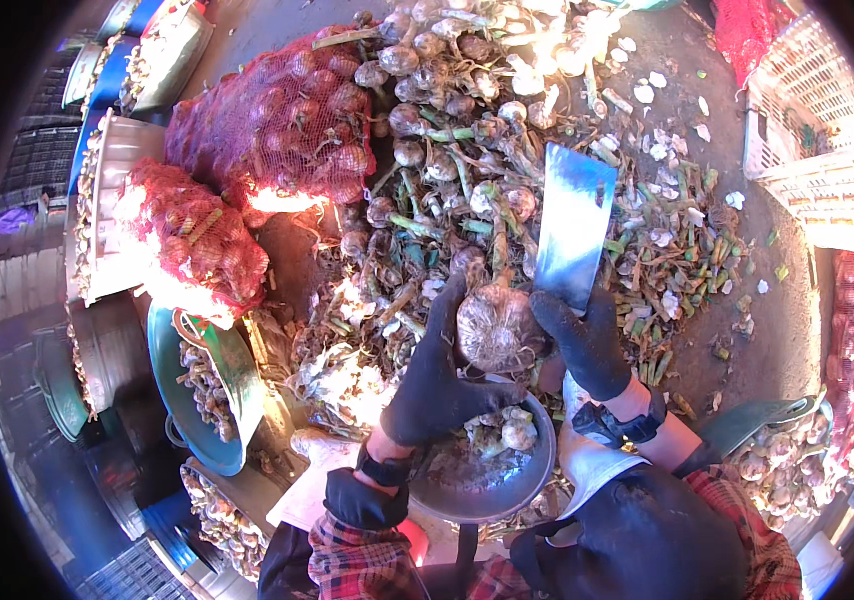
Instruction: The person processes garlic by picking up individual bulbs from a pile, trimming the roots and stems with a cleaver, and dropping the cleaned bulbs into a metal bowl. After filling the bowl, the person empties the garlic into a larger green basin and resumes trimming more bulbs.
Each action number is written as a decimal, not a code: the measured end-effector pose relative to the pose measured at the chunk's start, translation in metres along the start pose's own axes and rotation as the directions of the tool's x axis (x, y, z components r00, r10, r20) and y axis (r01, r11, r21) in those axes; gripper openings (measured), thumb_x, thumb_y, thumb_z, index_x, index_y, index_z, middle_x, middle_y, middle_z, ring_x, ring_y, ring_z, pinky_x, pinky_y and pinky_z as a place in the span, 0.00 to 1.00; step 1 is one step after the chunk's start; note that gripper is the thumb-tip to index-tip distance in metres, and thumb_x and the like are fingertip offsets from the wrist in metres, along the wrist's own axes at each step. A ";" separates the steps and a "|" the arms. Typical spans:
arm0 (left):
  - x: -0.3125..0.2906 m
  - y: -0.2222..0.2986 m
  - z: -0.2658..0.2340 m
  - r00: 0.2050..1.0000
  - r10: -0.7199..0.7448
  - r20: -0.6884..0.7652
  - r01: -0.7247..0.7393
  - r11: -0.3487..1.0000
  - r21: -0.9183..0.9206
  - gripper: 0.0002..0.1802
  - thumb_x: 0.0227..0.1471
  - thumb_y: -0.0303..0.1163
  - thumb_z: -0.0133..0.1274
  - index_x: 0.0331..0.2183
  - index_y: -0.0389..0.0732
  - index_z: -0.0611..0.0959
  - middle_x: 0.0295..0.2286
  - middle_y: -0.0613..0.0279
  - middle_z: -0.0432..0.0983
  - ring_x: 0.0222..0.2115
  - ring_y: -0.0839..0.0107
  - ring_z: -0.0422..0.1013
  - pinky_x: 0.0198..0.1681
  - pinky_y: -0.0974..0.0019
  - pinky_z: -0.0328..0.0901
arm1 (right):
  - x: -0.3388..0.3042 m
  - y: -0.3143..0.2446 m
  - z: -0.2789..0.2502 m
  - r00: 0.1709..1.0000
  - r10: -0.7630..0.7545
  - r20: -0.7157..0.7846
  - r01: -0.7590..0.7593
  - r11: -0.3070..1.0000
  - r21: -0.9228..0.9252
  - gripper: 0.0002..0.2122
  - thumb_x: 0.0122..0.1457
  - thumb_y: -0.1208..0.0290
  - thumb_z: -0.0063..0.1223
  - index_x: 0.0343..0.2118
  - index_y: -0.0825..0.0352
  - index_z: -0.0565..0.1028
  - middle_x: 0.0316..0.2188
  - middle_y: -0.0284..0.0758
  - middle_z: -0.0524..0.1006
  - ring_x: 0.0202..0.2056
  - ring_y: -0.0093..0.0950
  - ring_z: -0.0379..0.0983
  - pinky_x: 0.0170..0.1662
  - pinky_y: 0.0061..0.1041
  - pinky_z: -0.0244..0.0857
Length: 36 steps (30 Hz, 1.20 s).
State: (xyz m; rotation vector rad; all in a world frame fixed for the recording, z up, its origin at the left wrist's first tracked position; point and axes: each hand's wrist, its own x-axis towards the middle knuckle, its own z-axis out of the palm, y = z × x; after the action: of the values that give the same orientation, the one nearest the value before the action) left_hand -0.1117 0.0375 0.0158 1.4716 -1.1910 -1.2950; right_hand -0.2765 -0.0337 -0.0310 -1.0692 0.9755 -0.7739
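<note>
A heap of stalked garlic spreads across the far middle, with a red mesh sack of bulbs on its left. Nearer sits a grey basin. The gloved right hand clenches a cleaver, blade pointing far; the gloved left hand has its fingers grasping a large garlic bulb between both hands.

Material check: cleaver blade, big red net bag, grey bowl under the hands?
Cleaver blade: polished metal, likely steel; mirror-like glare.
Red net bag: thin mesh, probably plastic; bulbs show through.
Grey bowl: smooth, soft sheen; plastic or metal, can't tell.
</note>
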 end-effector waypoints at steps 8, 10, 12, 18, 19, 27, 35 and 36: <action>-0.007 -0.019 0.000 0.918 0.338 -0.210 -0.187 0.832 0.522 0.48 0.23 0.41 0.73 0.47 0.35 0.67 0.44 0.51 0.68 0.44 0.67 0.66 0.44 0.61 0.66 | -0.007 -0.022 0.015 0.965 0.261 0.000 -0.258 0.956 0.142 0.11 0.55 0.66 0.55 0.31 0.71 0.76 0.22 0.29 0.76 0.24 0.17 0.70 0.26 0.23 0.64; -0.006 -0.020 0.003 0.954 0.018 -0.299 0.004 0.997 0.073 0.48 0.23 0.38 0.72 0.47 0.34 0.67 0.43 0.52 0.68 0.43 0.65 0.68 0.44 0.62 0.65 | -0.003 -0.016 0.015 0.992 0.125 -0.034 -0.126 0.992 -0.009 0.10 0.54 0.67 0.56 0.29 0.71 0.76 0.21 0.32 0.76 0.23 0.19 0.71 0.26 0.24 0.65; -0.002 -0.021 0.002 0.946 0.074 -0.315 -0.025 0.987 0.156 0.46 0.22 0.36 0.71 0.46 0.34 0.67 0.41 0.53 0.70 0.41 0.66 0.69 0.44 0.64 0.65 | -0.001 -0.012 0.009 0.999 -0.016 -0.045 0.008 0.987 -0.161 0.10 0.53 0.68 0.57 0.28 0.71 0.75 0.20 0.35 0.76 0.21 0.22 0.72 0.26 0.25 0.65; -0.046 -0.059 -0.029 0.802 -0.583 -0.133 0.586 0.810 -0.014 0.46 0.29 0.32 0.66 0.51 0.34 0.63 0.45 0.53 0.67 0.41 0.69 0.68 0.45 0.66 0.65 | -0.016 -0.024 -0.005 0.821 -0.343 0.455 0.568 0.569 -0.595 0.14 0.38 0.70 0.61 0.28 0.64 0.69 0.22 0.38 0.71 0.22 0.40 0.72 0.22 0.33 0.65; -0.049 -0.058 -0.025 0.903 -0.405 -0.144 0.364 0.899 -0.245 0.39 0.41 0.31 0.59 0.54 0.35 0.61 0.49 0.55 0.64 0.45 0.68 0.66 0.49 0.64 0.63 | -0.019 -0.023 -0.003 0.799 -0.356 0.485 0.602 0.462 -0.652 0.17 0.35 0.69 0.61 0.30 0.63 0.68 0.25 0.37 0.69 0.22 0.38 0.71 0.20 0.35 0.64; -0.028 -0.043 -0.008 0.944 0.033 -0.330 -0.050 0.998 -0.041 0.42 0.32 0.36 0.64 0.50 0.35 0.65 0.44 0.56 0.68 0.41 0.69 0.67 0.46 0.64 0.64 | -0.012 -0.008 -0.001 0.788 -0.285 0.546 0.615 0.402 -0.678 0.17 0.36 0.67 0.61 0.30 0.63 0.68 0.25 0.37 0.69 0.22 0.37 0.71 0.22 0.37 0.64; -0.031 -0.037 -0.004 0.961 0.106 -0.255 -0.018 0.946 0.324 0.46 0.19 0.39 0.71 0.44 0.36 0.69 0.37 0.57 0.70 0.38 0.66 0.69 0.45 0.62 0.64 | -0.005 0.035 -0.007 0.765 -0.319 0.559 0.644 0.404 -0.650 0.20 0.34 0.62 0.64 0.31 0.63 0.69 0.25 0.36 0.69 0.23 0.37 0.71 0.23 0.34 0.65; -0.034 -0.042 -0.005 0.951 0.202 -0.235 -0.070 0.878 0.474 0.46 0.19 0.40 0.71 0.44 0.36 0.69 0.35 0.57 0.71 0.37 0.65 0.69 0.44 0.62 0.64 | -0.006 0.041 -0.006 0.761 -0.360 0.539 0.647 0.472 -0.599 0.19 0.35 0.62 0.64 0.30 0.62 0.69 0.25 0.36 0.69 0.23 0.37 0.71 0.23 0.34 0.65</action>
State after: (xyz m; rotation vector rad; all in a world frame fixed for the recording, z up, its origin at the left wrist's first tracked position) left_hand -0.1024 0.0800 -0.0167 1.7970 -1.4439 -0.6971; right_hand -0.2817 -0.0177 -0.0696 -2.2709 0.6476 -0.5986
